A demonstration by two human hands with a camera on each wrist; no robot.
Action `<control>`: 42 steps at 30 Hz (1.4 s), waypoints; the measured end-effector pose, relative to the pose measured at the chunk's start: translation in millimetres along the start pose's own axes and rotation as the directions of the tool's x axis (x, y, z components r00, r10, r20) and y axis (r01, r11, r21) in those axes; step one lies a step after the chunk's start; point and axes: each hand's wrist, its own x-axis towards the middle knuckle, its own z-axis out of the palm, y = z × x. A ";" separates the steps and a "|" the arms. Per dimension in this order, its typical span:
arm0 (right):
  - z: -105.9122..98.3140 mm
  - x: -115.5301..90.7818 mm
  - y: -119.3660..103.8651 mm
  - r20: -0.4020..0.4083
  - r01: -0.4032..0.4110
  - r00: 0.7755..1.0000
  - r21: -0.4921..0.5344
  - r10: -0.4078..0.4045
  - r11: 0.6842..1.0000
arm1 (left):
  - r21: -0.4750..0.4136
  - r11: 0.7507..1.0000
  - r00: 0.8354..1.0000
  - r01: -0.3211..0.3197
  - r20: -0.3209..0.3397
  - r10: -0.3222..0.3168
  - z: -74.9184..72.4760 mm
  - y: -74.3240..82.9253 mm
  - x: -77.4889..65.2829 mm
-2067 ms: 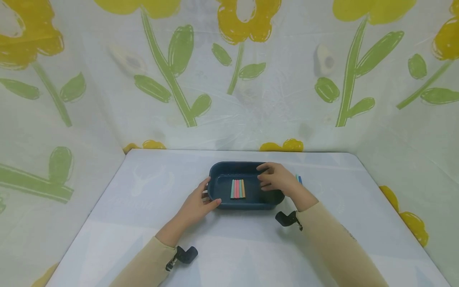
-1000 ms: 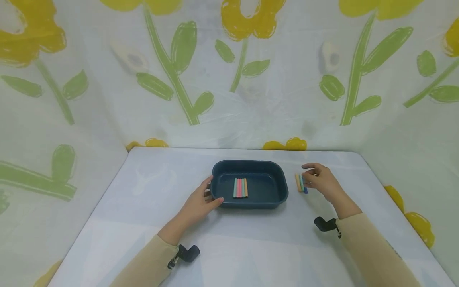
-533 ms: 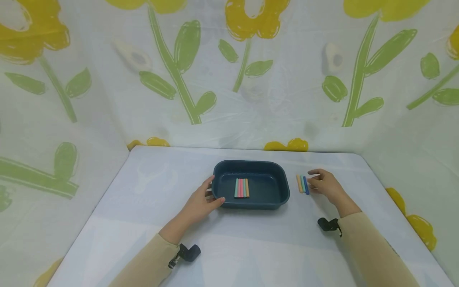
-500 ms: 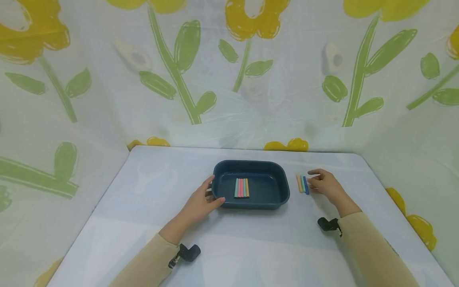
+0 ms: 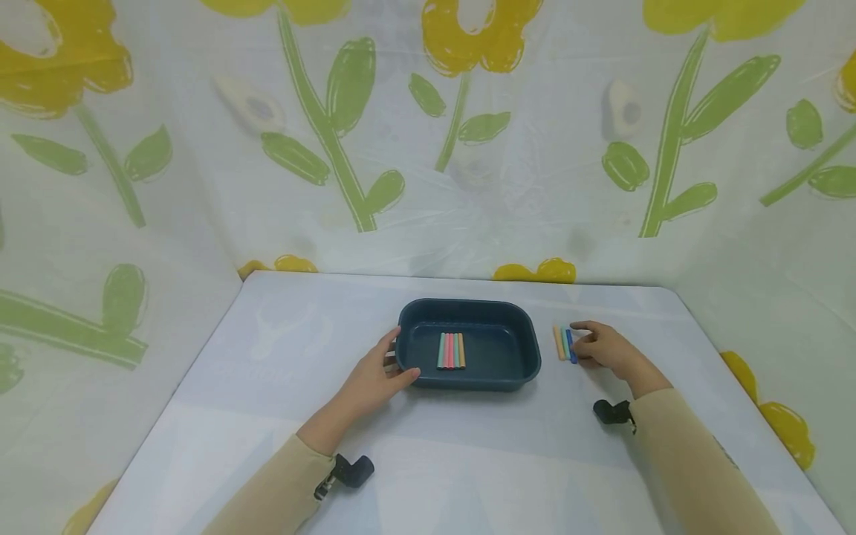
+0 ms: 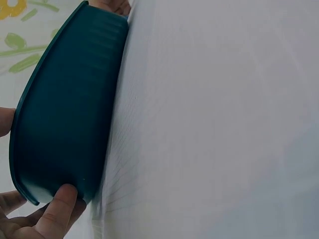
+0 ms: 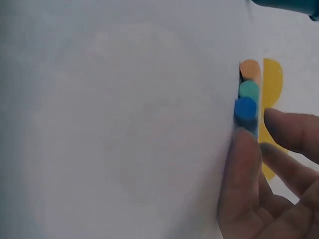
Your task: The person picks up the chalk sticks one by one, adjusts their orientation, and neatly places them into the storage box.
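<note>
A dark blue-green tray [image 5: 491, 357] stands on the table, with a row of several pastel chalk sticks [image 5: 451, 351] lying side by side in it. My left hand [image 5: 368, 383] holds the tray's left end, thumb at the near rim and fingers along the outer wall [image 6: 75, 124]. Right of the tray lie an orange chalk stick [image 5: 558, 342], a green chalk stick [image 7: 249, 90] and a blue chalk stick [image 7: 245, 108]. My right hand [image 5: 605, 351] is at the blue stick, thumb tip right beside it, thumb and index finger apart.
The white table [image 5: 428, 461] meets a cloth backdrop with printed flowers [image 5: 461, 223] at its far edge. A small black camera [image 5: 353, 471] is strapped at the left wrist and another black camera [image 5: 611, 412] at the right.
My right hand has gone from over the tray to the chalk sticks on the right, then lowered toward the blue one. My left hand has stayed on the tray.
</note>
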 end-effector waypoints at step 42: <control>-4.8 -19.5 -8.7 0.008 0.070 0.997 0.186 -0.073 0.980 | 0.004 1.000 1.000 0.003 0.002 -0.003 0.8 3.2 -1.3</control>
